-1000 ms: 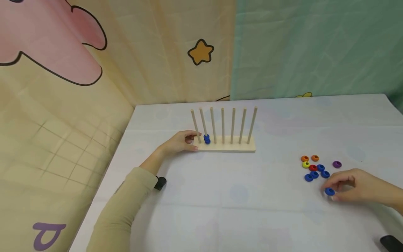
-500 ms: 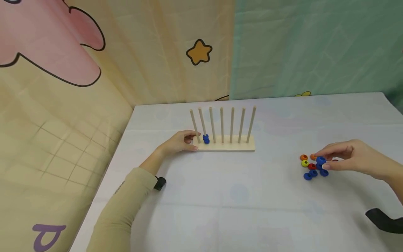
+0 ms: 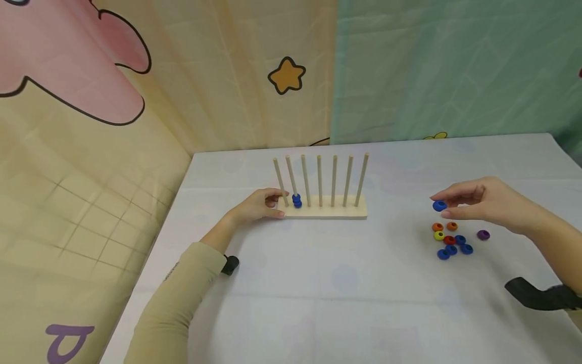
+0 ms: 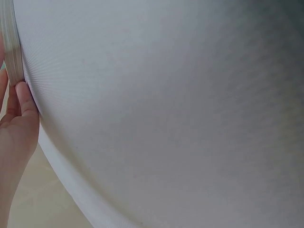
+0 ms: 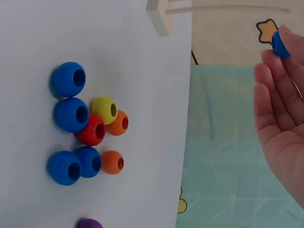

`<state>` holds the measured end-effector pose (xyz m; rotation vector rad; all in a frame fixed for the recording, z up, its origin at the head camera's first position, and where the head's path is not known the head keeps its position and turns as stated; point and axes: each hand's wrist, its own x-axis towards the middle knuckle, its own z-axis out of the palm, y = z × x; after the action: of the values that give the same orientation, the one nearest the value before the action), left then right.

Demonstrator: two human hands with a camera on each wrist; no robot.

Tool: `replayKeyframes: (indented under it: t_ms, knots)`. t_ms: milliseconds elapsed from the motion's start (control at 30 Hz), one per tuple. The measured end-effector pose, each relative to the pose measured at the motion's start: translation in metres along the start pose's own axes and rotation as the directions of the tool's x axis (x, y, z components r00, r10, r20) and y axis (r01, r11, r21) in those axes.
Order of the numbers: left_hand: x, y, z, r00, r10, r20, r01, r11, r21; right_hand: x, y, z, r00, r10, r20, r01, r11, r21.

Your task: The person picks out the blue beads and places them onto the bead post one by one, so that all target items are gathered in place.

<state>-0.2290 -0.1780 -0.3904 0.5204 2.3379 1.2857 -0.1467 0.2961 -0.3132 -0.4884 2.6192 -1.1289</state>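
A pale wooden rack (image 3: 327, 213) with a row of several upright pegs stands mid-table. Blue beads (image 3: 297, 201) are stacked low on its second peg from the left. My left hand (image 3: 261, 205) grips the rack's left end, thumb at the front and fingers behind; the left wrist view shows the thumb against the wooden base (image 4: 14, 61). Above the table at right, my right hand (image 3: 486, 205) pinches a blue bead (image 3: 439, 206) between thumb and fingertips. That same blue bead (image 5: 280, 45) shows in the right wrist view, its hole facing left.
Below the right hand lie loose beads: several blue ones (image 3: 443, 254), a red bead (image 3: 449, 240), a yellow bead (image 3: 438, 235), two orange ones (image 3: 452, 226) and a purple bead (image 3: 483, 234) set apart. A patterned curtain (image 3: 386, 76) hangs behind the table's back edge.
My right hand has lifted the blue bead off the near right of the table and carried it up and left, past the loose beads. The left hand keeps its place on the rack.
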Motion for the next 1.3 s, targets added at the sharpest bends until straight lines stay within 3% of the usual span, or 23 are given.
replayKeyframes:
  t_ms: [200,500,733,1300]
  knots:
    - [0.000,-0.001,0.000,1.000,0.000,-0.004,0.000,1.000,-0.011,0.010,-0.017,-0.003,1.000,-0.022,-0.005,0.022,0.998,0.057]
    - [0.002,0.001,-0.001,1.000,-0.012,-0.009,0.012,1.000,0.008,0.024,-0.037,-0.005,0.999,-0.024,-0.035,0.026,0.998,0.057]
    - [0.002,0.001,0.000,1.000,-0.013,-0.008,0.013,1.000,0.015,0.031,-0.048,-0.003,0.999,-0.041,-0.035,0.046,0.990,0.133]
    - [0.001,0.001,0.001,0.999,-0.031,-0.014,0.031,0.999,0.014,0.043,-0.070,-0.010,0.998,-0.029,-0.049,0.034,0.995,0.096]
